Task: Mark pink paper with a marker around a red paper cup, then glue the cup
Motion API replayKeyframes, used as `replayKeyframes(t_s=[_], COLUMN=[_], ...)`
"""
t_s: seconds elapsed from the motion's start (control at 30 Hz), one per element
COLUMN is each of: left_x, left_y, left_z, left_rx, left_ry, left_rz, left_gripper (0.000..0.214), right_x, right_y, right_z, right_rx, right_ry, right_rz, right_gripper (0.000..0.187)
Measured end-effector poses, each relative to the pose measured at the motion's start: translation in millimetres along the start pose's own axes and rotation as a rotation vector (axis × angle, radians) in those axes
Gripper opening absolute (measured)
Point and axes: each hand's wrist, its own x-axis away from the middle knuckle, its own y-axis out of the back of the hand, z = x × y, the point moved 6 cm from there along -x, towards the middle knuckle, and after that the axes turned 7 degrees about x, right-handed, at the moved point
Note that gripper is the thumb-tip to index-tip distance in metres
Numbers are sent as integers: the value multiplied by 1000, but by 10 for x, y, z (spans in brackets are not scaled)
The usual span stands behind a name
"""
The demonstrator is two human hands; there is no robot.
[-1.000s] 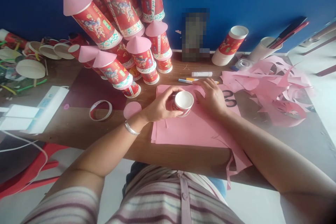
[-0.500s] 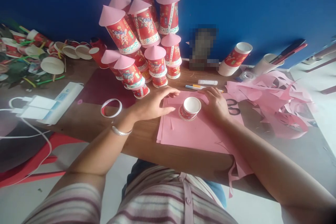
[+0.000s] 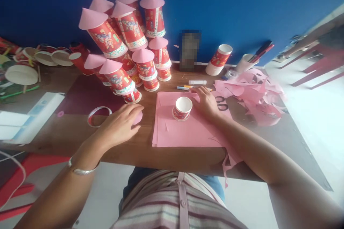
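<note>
A short red paper cup (image 3: 182,108) stands upright on a stack of pink paper sheets (image 3: 188,132) at the table's front. My left hand (image 3: 120,124) lies to the left of the sheets, fingers stretched over a small pink paper disc (image 3: 138,118) on the wood. My right hand (image 3: 205,103) rests flat on the pink sheets just right of the cup, fingers apart, holding nothing. Black scissors (image 3: 221,103) lie beside that hand, partly under it.
A pile of red cups with pink cone tops (image 3: 126,43) fills the back left. A tape ring (image 3: 97,116) lies left of my hand. Markers and a glue stick (image 3: 197,82), an upright cup (image 3: 219,59), pink paper scraps (image 3: 252,91) and a power strip (image 3: 29,118) surround the work area.
My left hand let go of the short cup and moved left onto the pink disc. The cup stays on the sheets; my right hand stays beside it.
</note>
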Motion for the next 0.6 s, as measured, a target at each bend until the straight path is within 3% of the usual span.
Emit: replayKeyframes(t_s=[0.13,0.33,0.47,0.6], left_x=[-8,-102,-207,-370], left_y=[-50,-122,-71,72], left_z=[90,95,-45,-323], left_rx=[-18,3,20,70], left_ry=[22,-46,-98,-179], left_rz=[-2,-74,-94,-138], left_gripper=[54,49,44,37], right_x=[-4,-81,-243,-500], right_y=[12,210,360,330], right_z=[-26,-234,-491,-637], right_rx=[-32,-108,107,173], right_ry=[-48,-85,-59,23], right_rz=[-3,5,3,-20], right_gripper=[37,21,24,27])
